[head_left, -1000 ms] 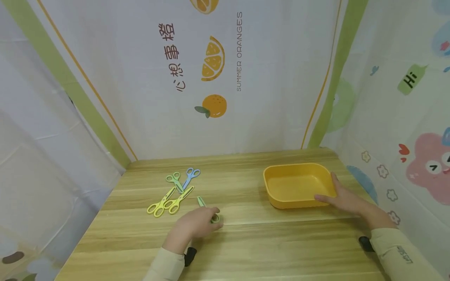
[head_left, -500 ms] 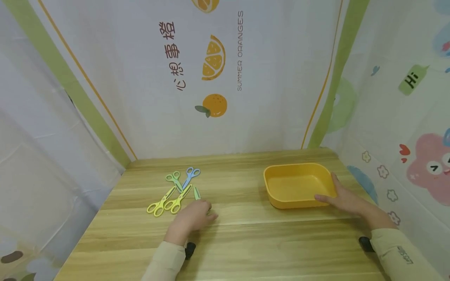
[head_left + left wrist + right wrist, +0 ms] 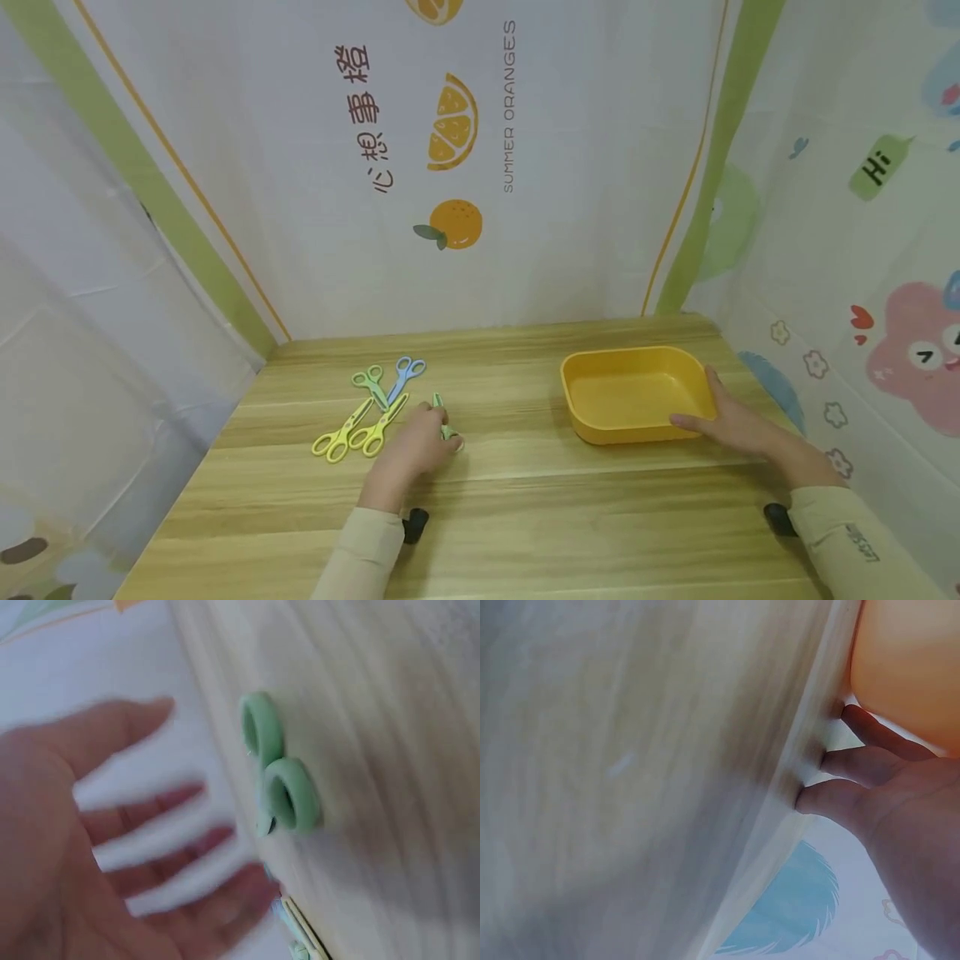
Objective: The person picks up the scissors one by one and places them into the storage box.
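One yellow tray (image 3: 630, 435) could slide if my right hand (image 3: 738, 429), spread wide against it, pushes. My left hand (image 3: 415, 447), fingers apart, is at the lone green scissors (image 3: 303, 789), well left of the tray; closing off-centre might knock them away.

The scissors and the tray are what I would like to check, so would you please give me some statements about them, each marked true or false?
1. The right hand touches the tray. True.
2. The left hand is beside a pair of green scissors. True.
3. Two pairs of yellow scissors lie inside the tray. False: they lie on the table.
4. In the head view, the tray stands left of the yellow scissors. False: it stands to their right.
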{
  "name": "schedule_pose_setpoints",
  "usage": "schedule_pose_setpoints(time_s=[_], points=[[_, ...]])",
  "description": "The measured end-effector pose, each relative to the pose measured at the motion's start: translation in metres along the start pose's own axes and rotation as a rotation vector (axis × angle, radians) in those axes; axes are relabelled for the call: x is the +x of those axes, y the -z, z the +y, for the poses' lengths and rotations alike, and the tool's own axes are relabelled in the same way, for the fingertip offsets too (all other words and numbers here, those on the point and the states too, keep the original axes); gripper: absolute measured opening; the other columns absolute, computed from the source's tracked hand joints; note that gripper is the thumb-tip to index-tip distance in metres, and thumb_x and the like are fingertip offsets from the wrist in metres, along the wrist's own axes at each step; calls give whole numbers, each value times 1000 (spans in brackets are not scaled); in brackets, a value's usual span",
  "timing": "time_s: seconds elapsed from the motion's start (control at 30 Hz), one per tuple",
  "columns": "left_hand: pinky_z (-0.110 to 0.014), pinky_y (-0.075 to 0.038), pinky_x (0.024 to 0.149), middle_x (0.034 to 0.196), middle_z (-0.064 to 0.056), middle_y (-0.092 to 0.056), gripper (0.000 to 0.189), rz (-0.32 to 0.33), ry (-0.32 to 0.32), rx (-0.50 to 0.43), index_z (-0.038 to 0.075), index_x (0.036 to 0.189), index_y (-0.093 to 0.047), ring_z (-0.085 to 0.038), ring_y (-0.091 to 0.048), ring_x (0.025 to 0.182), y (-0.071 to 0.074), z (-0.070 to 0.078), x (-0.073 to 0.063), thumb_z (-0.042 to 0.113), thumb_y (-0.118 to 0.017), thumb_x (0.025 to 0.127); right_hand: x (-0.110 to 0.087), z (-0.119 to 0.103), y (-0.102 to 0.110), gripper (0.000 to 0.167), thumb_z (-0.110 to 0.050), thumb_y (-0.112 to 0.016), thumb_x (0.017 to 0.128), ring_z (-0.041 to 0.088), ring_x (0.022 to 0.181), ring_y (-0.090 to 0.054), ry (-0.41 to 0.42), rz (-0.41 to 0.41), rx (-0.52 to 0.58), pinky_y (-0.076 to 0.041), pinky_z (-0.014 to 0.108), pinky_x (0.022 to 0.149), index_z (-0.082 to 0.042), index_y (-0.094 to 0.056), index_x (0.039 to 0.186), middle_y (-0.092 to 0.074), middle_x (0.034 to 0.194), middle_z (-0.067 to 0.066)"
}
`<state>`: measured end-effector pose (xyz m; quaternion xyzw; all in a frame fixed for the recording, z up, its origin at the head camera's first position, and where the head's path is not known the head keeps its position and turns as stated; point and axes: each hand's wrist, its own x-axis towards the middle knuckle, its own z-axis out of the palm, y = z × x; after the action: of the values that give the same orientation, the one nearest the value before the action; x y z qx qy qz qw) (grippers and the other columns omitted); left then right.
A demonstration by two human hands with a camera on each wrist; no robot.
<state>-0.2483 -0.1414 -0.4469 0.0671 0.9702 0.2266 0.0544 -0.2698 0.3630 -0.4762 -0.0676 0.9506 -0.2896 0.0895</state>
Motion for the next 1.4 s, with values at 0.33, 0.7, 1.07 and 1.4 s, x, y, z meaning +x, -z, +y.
schedule_pose_setpoints(time_s=[0.33,0.7,1.07,1.4], points=[[-57,-59,86,112,-26,-68,75,194,139,267,-8,113,-73,-46,-66,106,-20,10,3,60,-83,85,-1,-1,1,127,-61,-63,100,74,143,-24,2,3,-13,-29,81,114,8,25,161,-3,162,53],[-58,-59,81,100,-21,-69,54,163,174,309,2,89,-75,-40,-67,101,-20,10,-4,55,-85,84,-3,-3,1,126,-60,-63,101,75,144,-22,-1,-11,11,-27,81,115,6,27,161,-1,162,53],[-49,-58,64,91,-18,-69,54,155,169,374,4,80,-72,-34,-68,83,-16,-1,-1,57,-85,83,-3,-3,1,126,-59,-64,101,75,145,-18,1,-11,23,-25,82,115,4,27,161,2,163,51],[-45,-56,62,84,-14,-66,57,145,161,413,4,81,-73,-32,-69,80,-16,-3,2,59,-84,84,-2,-4,2,127,-59,-65,100,74,146,-17,-1,-14,22,-24,81,116,5,26,161,1,163,51]])
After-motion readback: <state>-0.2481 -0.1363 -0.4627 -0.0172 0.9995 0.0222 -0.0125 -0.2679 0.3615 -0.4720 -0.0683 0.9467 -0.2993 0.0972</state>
